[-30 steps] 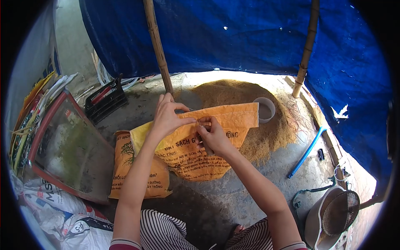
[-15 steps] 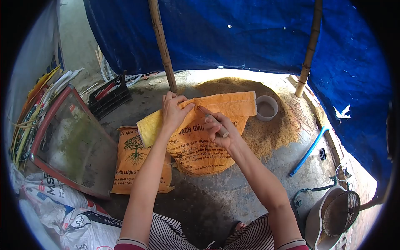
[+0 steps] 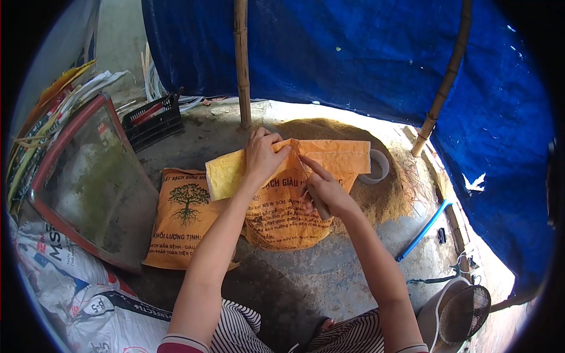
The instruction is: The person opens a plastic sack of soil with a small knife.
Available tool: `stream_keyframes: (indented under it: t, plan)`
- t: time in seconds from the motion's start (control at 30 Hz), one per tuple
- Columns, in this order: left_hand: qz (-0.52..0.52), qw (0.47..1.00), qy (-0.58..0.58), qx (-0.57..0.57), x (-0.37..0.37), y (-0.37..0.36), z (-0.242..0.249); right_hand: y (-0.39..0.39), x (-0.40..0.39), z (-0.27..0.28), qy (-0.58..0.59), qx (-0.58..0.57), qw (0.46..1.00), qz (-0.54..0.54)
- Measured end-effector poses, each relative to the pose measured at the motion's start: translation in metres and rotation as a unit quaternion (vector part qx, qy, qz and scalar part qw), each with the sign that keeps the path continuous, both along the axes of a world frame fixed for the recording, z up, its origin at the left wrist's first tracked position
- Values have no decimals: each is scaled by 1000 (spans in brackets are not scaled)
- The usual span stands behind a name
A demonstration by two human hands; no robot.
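Observation:
An orange printed sack point(image 3: 288, 226) stands in front of me, its wide top edge folded toward me and its yellow left end sticking out. My left hand point(image 3: 263, 156) is closed on the sack's top edge, thumb and fingers pinching the fabric. In my right hand point(image 3: 326, 191) is a knife point(image 3: 319, 206) with a light wooden handle; the index finger stretches along its thin blade. The blade's tip meets the sack just below the top edge, right of my left thumb. A second orange sack point(image 3: 185, 212) with a tree print lies to the left.
Behind the sack spreads a brown granular heap point(image 3: 376, 206) with a white tub point(image 3: 376, 167) in it. A red-framed panel point(image 3: 94, 188) and white sacks point(image 3: 112, 317) are at left. At right are a blue tube point(image 3: 424, 229), a bucket point(image 3: 435, 312) and a sieve point(image 3: 465, 315). Bamboo poles point(image 3: 242, 65) stand before a blue tarp point(image 3: 341, 47).
The knife has turned more upright, its blade now against the sack near my left thumb. The left hand keeps its pinch. The whole view has shifted slightly.

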State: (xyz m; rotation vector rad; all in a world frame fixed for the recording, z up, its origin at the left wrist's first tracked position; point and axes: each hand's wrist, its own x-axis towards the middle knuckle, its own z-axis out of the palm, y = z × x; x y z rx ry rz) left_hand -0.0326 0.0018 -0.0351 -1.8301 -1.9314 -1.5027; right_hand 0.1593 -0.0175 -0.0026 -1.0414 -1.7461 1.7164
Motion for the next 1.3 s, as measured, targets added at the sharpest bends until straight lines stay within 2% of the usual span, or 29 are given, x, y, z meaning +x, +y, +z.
stream_keyframes:
  t: [0.03, 0.07, 0.13, 0.2, 0.27, 0.33, 0.4, 0.47, 0.5, 0.53, 0.57, 0.6, 0.67, 0.7, 0.77, 0.87, 0.97, 1.03, 1.1, 1.13, 1.17, 1.2, 1.27, 1.3]
  plan:
    - [-4, 1000, -15, 8, -4, 0, -2, 6, 2, -6, 50, -53, 997, 11]
    - [-9, 999, -29, 17, -8, 0, -4, 7, 2, -6, 47, -52, 997, 12]
    - [-4, 1000, -17, 12, -9, 0, -4, 5, 1, 0, 148, -166, 974, 36]
    - [-3, 1000, -2, 3, -7, 0, -3, 2, 3, 11, 138, -164, 976, 46]
    - [15, 998, -5, -55, -3, -5, 2, -2, 10, 26, 135, -166, 975, 53]
    - [6, 997, -8, -75, -7, -4, 1, -3, 22, 50, 84, -112, 985, 103]
    - [1, 995, -14, -94, -13, -4, 4, -9, 31, 72, 97, -43, 993, 58]
    - [-79, 978, -110, -160, -17, -5, 8, -12, 36, 77, 95, 15, 995, -15]
    - [-80, 978, -110, -161, -17, -6, 7, -11, 34, 73, 95, 14, 995, -16]
    - [-85, 980, -124, -133, -16, -6, 6, -9, 29, 64, -54, 127, 989, -56]
    - [-90, 981, -136, -106, -14, -6, 5, -6, 24, 53, -201, 235, 946, -95]
    - [-92, 981, -134, -107, -11, -7, 6, -1, 18, 37, -211, 260, 935, -119]
    - [-25, 999, -4, -26, -4, -14, 13, 12, 11, 3, -238, 344, 898, -137]
    - [-26, 999, 1, -27, 0, -19, 17, 14, 6, -5, -234, 343, 899, -140]
    - [-9, 986, 126, 108, 10, -32, 25, 18, -2, -17, -244, 393, 866, -190]
    - [8, 975, 204, 85, 26, -48, 31, 27, -11, -41, -190, 407, 870, -203]
    - [49, 963, 259, 61, 39, -47, 12, 37, -14, -52, -142, 374, 892, -213]
    - [77, 961, 263, 32, 37, -40, 0, 37, -12, -38, -103, 350, 906, -213]
    - [105, 960, 261, 5, 32, -37, -2, 37, -2, -19, -13, 169, 974, -149]
    - [72, 980, 181, -36, 29, -39, 6, 37, 3, -12, -13, 167, 974, -153]
    - [40, 991, 100, -77, 25, -40, 13, 39, 8, -7, 35, 142, 979, -141]
    - [37, 991, 100, -77, 21, -41, 20, 40, 13, 0, 83, 118, 981, -129]
    - [-33, 993, -18, -113, 12, -40, 30, 33, 19, 15, 53, 130, 981, -134]
    - [-50, 992, -64, -100, 12, -40, 36, 30, 18, 18, 0, 215, 967, -139]
